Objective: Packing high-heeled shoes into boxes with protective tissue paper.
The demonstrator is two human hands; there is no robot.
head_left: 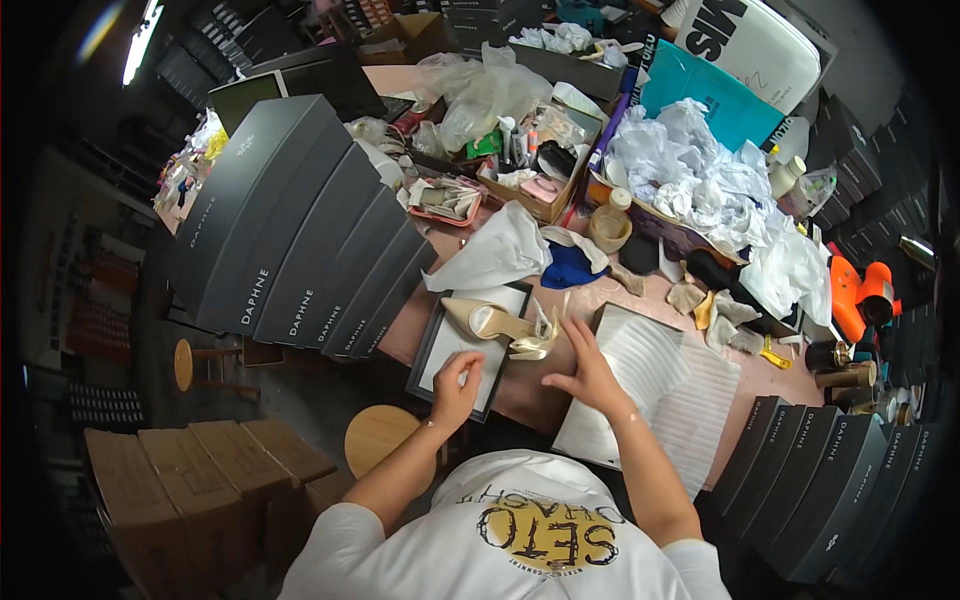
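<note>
A beige high-heeled shoe [468,316] lies on its side across the far end of a dark grey shoebox part [488,388] with a white inside. At its right end is a pale strappy piece [540,338]; I cannot tell whether it belongs to the same shoe or a second one. My left hand [457,390] is over the box part, thumb and fingers curled together; what they hold, if anything, is hidden. Just right of the shoe, my right hand [588,372] is open, fingers spread, holding nothing. Beneath its wrist lies an open shoebox lined with white tissue paper [640,372].
Dark shoeboxes [290,230] stand in a tall stack at the left, with more shoeboxes [825,470] at the right. Crumpled white paper [690,160], a blue cloth [570,268] and an orange tape dispenser [850,300] crowd the far side. A round stool [380,438] stands below the table.
</note>
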